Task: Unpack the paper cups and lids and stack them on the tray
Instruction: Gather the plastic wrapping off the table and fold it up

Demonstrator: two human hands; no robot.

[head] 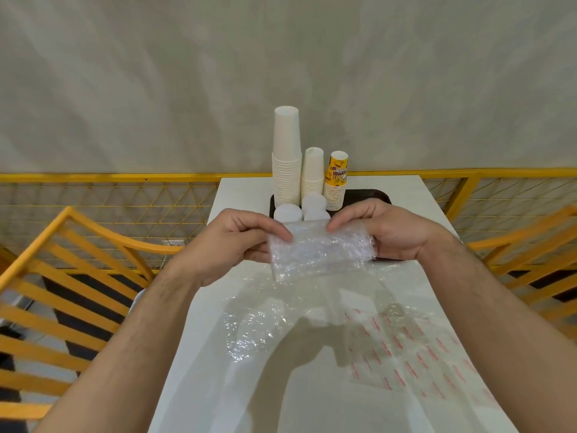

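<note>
At frame centre, 3 cup stacks (309,173) and white lids (301,209) already stand on the dark tray (376,196). Left hand (232,242) and right hand (385,232) both pinch a crumpled, seemingly empty plastic wrapper (320,253); unpacking looks nearly finished.

a white table among yellow chairs, against a grey wall

the white table (237,195) runs lengthwise away from the camera, its far end near a yellow railing (109,177) with a triangular wire mesh that crosses the whole view. behind the railing rises a plain, mottled grey wall (156,89). a yellow slatted chair (71,276) stands just beside the table's left edge, and another yellow chair (530,254) stands by the right edge. dark floor shows through the left chair's slats. shadows fall across the tabletop.
</note>
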